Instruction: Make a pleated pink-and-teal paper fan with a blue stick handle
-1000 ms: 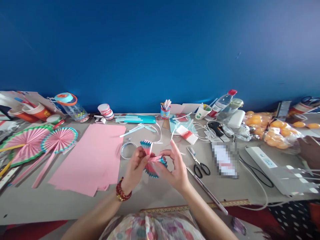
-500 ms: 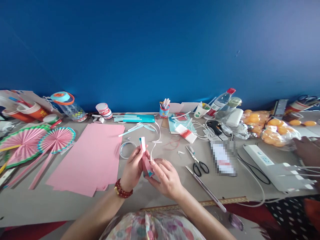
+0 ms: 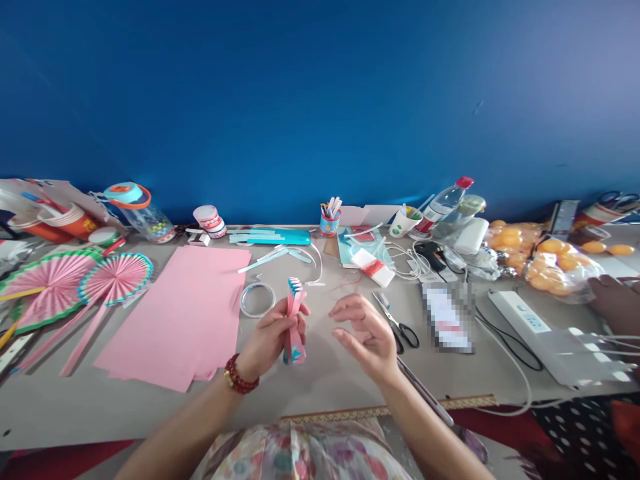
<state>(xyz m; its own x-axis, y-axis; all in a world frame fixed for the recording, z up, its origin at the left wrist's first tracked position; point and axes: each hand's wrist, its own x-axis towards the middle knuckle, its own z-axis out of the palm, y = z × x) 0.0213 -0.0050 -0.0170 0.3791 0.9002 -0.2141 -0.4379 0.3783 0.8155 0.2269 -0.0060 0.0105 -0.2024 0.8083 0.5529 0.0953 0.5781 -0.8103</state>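
My left hand (image 3: 267, 340), with a red beaded bracelet at the wrist, grips a pleated pink paper strip (image 3: 295, 327) with blue edges. The folds stand upright and fan slightly apart at the top. My right hand (image 3: 364, 333) is off the paper, its fingers curved and apart with nothing between them. Black-handled scissors (image 3: 401, 332) lie just beyond the right hand, partly covered by it. Behind the left hand a coil of clear tape or wire (image 3: 257, 300) rests on the table.
A stack of pink paper (image 3: 175, 320) and pink pleated fans (image 3: 115, 279) lie on the left. Behind stand a pen cup (image 3: 329, 223) and a white card wound with red thread (image 3: 373, 268). A power strip (image 3: 530, 333) and another person's hand (image 3: 615, 303) are on the right.
My right hand has let go of the pleated paper and moved right, its fingers opening. The paper has turned in my left hand, and its folds now spread at the top.
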